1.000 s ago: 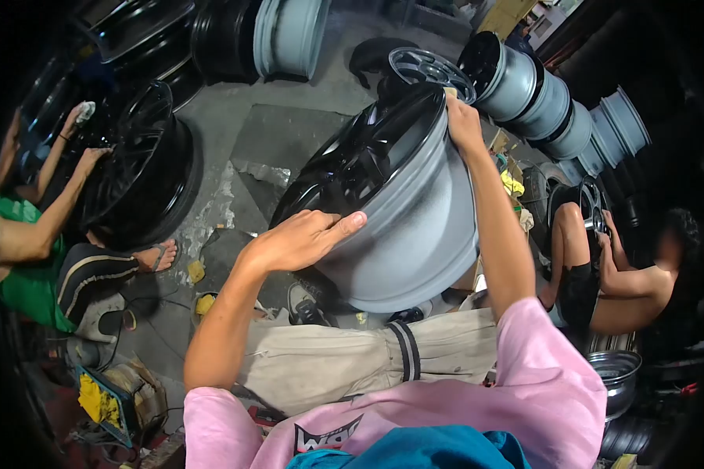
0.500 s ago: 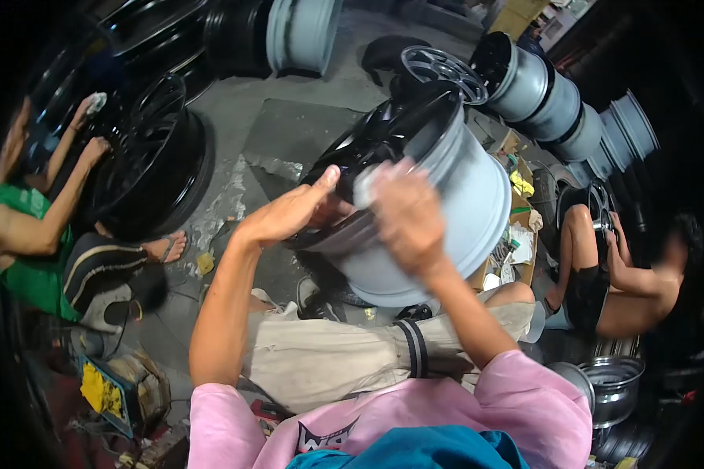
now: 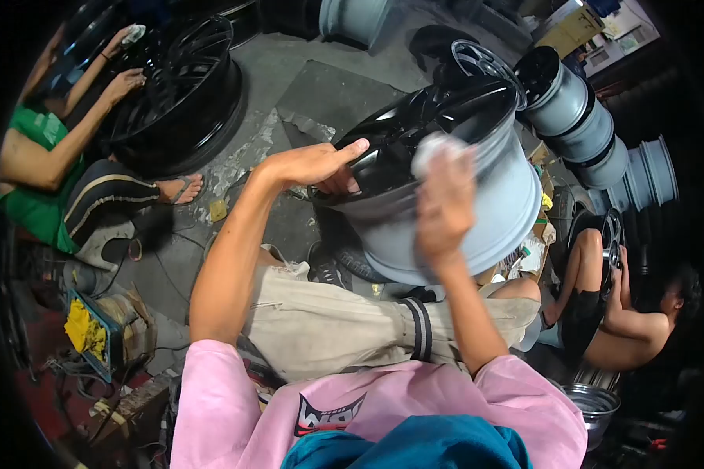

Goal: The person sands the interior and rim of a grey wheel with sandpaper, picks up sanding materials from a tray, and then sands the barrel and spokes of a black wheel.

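A large wheel rim leans in front of my knees, its barrel pale grey and its spoked face glossy black. My left hand grips the rim's near-left edge, thumb sticking out and fingers partly hidden over the lip. Blurred by motion, my right hand holds a crumpled white cloth against or just above the upper edge of the face; contact is hard to tell.
On the left, a person in green works at a black rim with a white cloth. At right, another person handles a smaller wheel. Stacked grey rims stand behind. A yellow-topped box sits lower left.
My right hand and its cloth have moved right and away from my left hand along the rim. My left hand keeps its grip. The whole view has shifted slightly.
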Demonstrator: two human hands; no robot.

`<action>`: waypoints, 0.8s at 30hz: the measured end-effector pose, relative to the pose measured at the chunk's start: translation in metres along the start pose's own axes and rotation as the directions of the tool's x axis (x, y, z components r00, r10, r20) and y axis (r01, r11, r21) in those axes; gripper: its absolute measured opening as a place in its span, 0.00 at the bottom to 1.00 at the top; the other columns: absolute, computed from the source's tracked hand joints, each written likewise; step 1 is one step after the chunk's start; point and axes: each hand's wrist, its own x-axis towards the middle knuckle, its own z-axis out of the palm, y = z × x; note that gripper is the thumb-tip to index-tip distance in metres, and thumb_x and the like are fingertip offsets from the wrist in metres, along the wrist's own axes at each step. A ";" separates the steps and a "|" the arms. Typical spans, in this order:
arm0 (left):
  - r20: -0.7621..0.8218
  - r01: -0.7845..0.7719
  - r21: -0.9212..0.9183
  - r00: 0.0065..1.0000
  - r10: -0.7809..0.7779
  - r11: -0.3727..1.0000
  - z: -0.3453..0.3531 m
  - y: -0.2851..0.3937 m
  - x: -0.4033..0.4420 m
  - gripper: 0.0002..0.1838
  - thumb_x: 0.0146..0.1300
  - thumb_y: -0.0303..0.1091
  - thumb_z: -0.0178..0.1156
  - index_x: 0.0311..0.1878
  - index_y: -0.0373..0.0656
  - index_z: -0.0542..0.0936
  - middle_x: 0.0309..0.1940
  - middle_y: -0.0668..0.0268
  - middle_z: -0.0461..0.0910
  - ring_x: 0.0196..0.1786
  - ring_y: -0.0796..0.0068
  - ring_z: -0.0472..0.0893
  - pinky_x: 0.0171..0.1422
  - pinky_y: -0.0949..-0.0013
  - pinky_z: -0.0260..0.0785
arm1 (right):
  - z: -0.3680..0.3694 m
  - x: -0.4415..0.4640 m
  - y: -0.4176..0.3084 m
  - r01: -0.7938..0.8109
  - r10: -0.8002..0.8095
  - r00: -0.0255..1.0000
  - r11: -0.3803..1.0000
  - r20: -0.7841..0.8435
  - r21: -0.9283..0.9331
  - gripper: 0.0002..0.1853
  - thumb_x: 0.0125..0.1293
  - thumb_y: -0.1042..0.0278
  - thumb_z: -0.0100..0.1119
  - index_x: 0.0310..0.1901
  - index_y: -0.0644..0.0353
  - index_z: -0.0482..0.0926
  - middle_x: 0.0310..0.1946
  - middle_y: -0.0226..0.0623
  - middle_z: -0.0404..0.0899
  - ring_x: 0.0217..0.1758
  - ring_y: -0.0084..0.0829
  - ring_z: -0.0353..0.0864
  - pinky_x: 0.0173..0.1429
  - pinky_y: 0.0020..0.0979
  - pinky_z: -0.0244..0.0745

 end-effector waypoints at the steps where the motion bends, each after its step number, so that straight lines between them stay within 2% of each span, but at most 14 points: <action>1: -0.011 0.007 0.020 1.000 -0.006 1.000 0.000 0.004 0.001 0.54 0.75 0.77 0.33 0.50 0.28 0.88 0.47 0.46 0.89 0.53 0.53 0.87 0.65 0.59 0.78 | 0.008 -0.022 -0.020 0.065 -0.066 0.993 0.998 0.102 0.007 0.22 0.71 0.68 0.60 0.66 0.59 0.82 0.73 0.40 0.75 0.83 0.50 0.60 0.85 0.55 0.50; 4: -0.032 0.000 0.017 0.999 0.001 1.000 0.002 -0.005 0.008 0.53 0.75 0.77 0.34 0.49 0.28 0.88 0.45 0.47 0.89 0.51 0.54 0.88 0.62 0.59 0.79 | 0.049 -0.078 -0.062 0.149 -0.218 0.902 0.967 0.373 0.206 0.23 0.68 0.67 0.63 0.63 0.61 0.82 0.72 0.38 0.76 0.82 0.45 0.63 0.84 0.55 0.53; 8: -0.081 -0.033 0.018 0.996 0.035 0.999 0.005 0.001 -0.008 0.53 0.74 0.77 0.36 0.48 0.27 0.88 0.44 0.48 0.89 0.51 0.55 0.87 0.62 0.59 0.78 | 0.071 -0.122 -0.076 -0.067 -0.188 0.776 0.924 0.602 0.375 0.20 0.70 0.67 0.64 0.61 0.62 0.82 0.70 0.40 0.77 0.80 0.44 0.66 0.82 0.53 0.58; 11: -0.019 -0.088 0.011 0.996 0.089 0.996 0.006 -0.006 -0.008 0.53 0.74 0.77 0.37 0.52 0.26 0.87 0.48 0.46 0.88 0.54 0.53 0.86 0.67 0.58 0.74 | -0.008 -0.066 -0.058 -0.067 -0.078 0.933 0.921 0.351 0.384 0.20 0.72 0.71 0.60 0.64 0.63 0.81 0.67 0.48 0.80 0.75 0.49 0.74 0.79 0.52 0.64; 13: -0.094 -0.082 0.097 0.991 0.091 0.992 0.010 -0.012 -0.004 0.50 0.75 0.75 0.40 0.55 0.28 0.86 0.52 0.44 0.87 0.58 0.53 0.85 0.69 0.58 0.73 | -0.072 -0.029 -0.018 0.005 -0.008 0.990 1.000 0.139 0.023 0.21 0.76 0.75 0.52 0.68 0.64 0.78 0.67 0.49 0.80 0.70 0.48 0.80 0.75 0.49 0.71; 14: -0.068 -0.082 0.102 0.994 0.089 0.991 0.013 -0.012 -0.002 0.47 0.75 0.73 0.44 0.59 0.29 0.84 0.58 0.41 0.84 0.64 0.51 0.82 0.73 0.57 0.70 | -0.089 -0.014 -0.002 -0.075 0.076 0.997 0.995 0.026 -0.062 0.19 0.78 0.75 0.50 0.66 0.66 0.79 0.65 0.51 0.81 0.68 0.47 0.81 0.72 0.46 0.73; 15: -0.128 -0.191 0.094 0.971 0.202 0.977 0.025 -0.020 0.007 0.45 0.75 0.73 0.47 0.48 0.31 0.88 0.41 0.52 0.88 0.48 0.64 0.85 0.56 0.63 0.76 | -0.107 0.001 0.013 -0.172 0.161 0.983 0.977 -0.089 -0.129 0.18 0.80 0.75 0.48 0.64 0.69 0.80 0.63 0.52 0.82 0.66 0.46 0.82 0.70 0.43 0.75; 17: 0.035 -0.132 0.186 0.991 0.128 0.974 0.030 0.007 0.004 0.41 0.75 0.72 0.50 0.33 0.36 0.84 0.23 0.71 0.74 0.31 0.79 0.73 0.36 0.68 0.66 | -0.121 0.007 0.046 -0.379 0.349 0.913 0.916 -0.209 -0.127 0.17 0.80 0.75 0.49 0.63 0.71 0.80 0.62 0.54 0.82 0.66 0.49 0.82 0.72 0.43 0.74; 18: 0.013 -0.204 0.158 0.979 0.204 0.966 0.041 0.016 0.001 0.38 0.75 0.70 0.52 0.26 0.41 0.74 0.21 0.79 0.57 0.27 0.83 0.58 0.30 0.67 0.50 | -0.110 -0.010 0.051 -0.349 0.331 0.935 0.920 -0.123 -0.178 0.17 0.79 0.76 0.51 0.63 0.71 0.80 0.63 0.53 0.81 0.68 0.50 0.80 0.74 0.45 0.72; 19: 0.040 -0.179 0.196 0.984 0.174 0.964 0.044 0.025 0.002 0.38 0.73 0.70 0.54 0.33 0.37 0.82 0.22 0.76 0.65 0.28 0.81 0.64 0.31 0.67 0.57 | -0.098 -0.027 0.053 -0.312 0.312 0.949 0.924 -0.033 -0.223 0.17 0.77 0.77 0.53 0.63 0.70 0.80 0.65 0.53 0.80 0.70 0.50 0.78 0.76 0.46 0.69; 21: -0.013 -0.355 0.126 0.933 0.359 0.926 0.059 0.018 0.012 0.37 0.71 0.67 0.60 0.45 0.33 0.86 0.27 0.69 0.77 0.32 0.77 0.73 0.37 0.65 0.67 | -0.066 -0.054 0.024 -0.096 0.128 0.983 0.969 0.128 -0.230 0.19 0.74 0.78 0.56 0.64 0.70 0.79 0.67 0.51 0.79 0.73 0.51 0.76 0.78 0.48 0.67; 22: -0.002 -0.368 0.174 0.927 0.374 0.913 0.061 0.014 0.018 0.42 0.66 0.65 0.67 0.61 0.29 0.82 0.45 0.47 0.88 0.47 0.62 0.88 0.55 0.62 0.77 | -0.060 -0.061 0.010 -0.097 0.129 0.984 0.967 0.125 -0.234 0.19 0.74 0.78 0.56 0.64 0.70 0.79 0.67 0.51 0.79 0.73 0.51 0.76 0.78 0.48 0.67; 23: -0.080 -0.317 0.322 0.930 0.360 0.892 0.067 0.010 0.025 0.40 0.64 0.59 0.71 0.60 0.25 0.82 0.48 0.40 0.87 0.51 0.56 0.89 0.58 0.59 0.78 | -0.055 -0.067 0.000 -0.105 0.148 0.974 0.966 0.170 -0.236 0.19 0.74 0.77 0.56 0.64 0.69 0.79 0.67 0.51 0.79 0.73 0.50 0.76 0.78 0.48 0.67; 24: -0.145 -0.330 0.271 0.915 0.377 0.904 0.073 0.014 0.022 0.40 0.63 0.57 0.72 0.59 0.23 0.81 0.46 0.39 0.87 0.50 0.54 0.89 0.58 0.59 0.78 | -0.052 -0.069 -0.003 -0.115 0.168 0.962 0.965 0.214 -0.236 0.19 0.73 0.77 0.56 0.64 0.69 0.80 0.66 0.50 0.79 0.73 0.50 0.76 0.78 0.48 0.67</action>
